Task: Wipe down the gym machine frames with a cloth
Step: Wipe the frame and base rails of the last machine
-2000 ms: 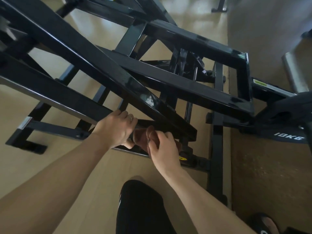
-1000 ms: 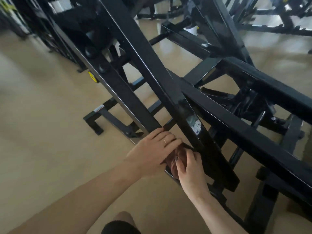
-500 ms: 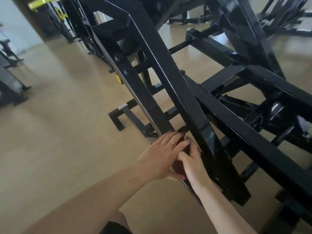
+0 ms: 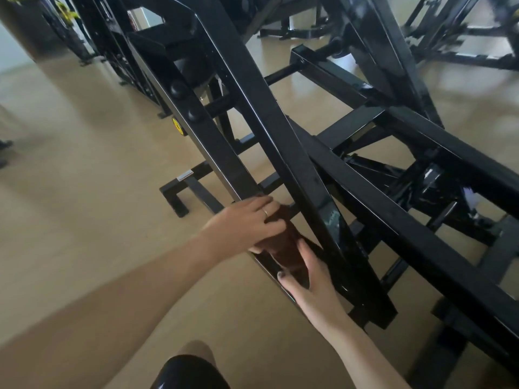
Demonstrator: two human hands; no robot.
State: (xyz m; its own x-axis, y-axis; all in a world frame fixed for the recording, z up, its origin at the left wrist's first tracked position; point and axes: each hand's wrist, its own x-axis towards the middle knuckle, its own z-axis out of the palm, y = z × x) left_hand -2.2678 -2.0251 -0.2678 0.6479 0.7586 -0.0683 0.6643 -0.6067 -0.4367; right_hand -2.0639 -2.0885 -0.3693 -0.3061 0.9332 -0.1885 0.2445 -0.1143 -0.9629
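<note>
Your left hand [image 4: 247, 224] lies flat, fingers straight and together, pressing the upper end of a brown cloth [image 4: 283, 245] against a slanted black frame beam [image 4: 213, 141] of the gym machine. A ring [image 4: 265, 212] shows on one finger. Your right hand [image 4: 309, 282] sits just below, its thumb and fingers curled round the lower end of the cloth, pinching it against the same beam. The two hands are close together, almost touching, with the cloth stretched between them along the beam's lower stretch. A second, thicker black beam [image 4: 280, 122] crosses just to the right of the cloth. A yellow round sticker [image 4: 179, 126] sits higher on the wiped beam. The machine stands on a tan floor [image 4: 84, 192].
</note>
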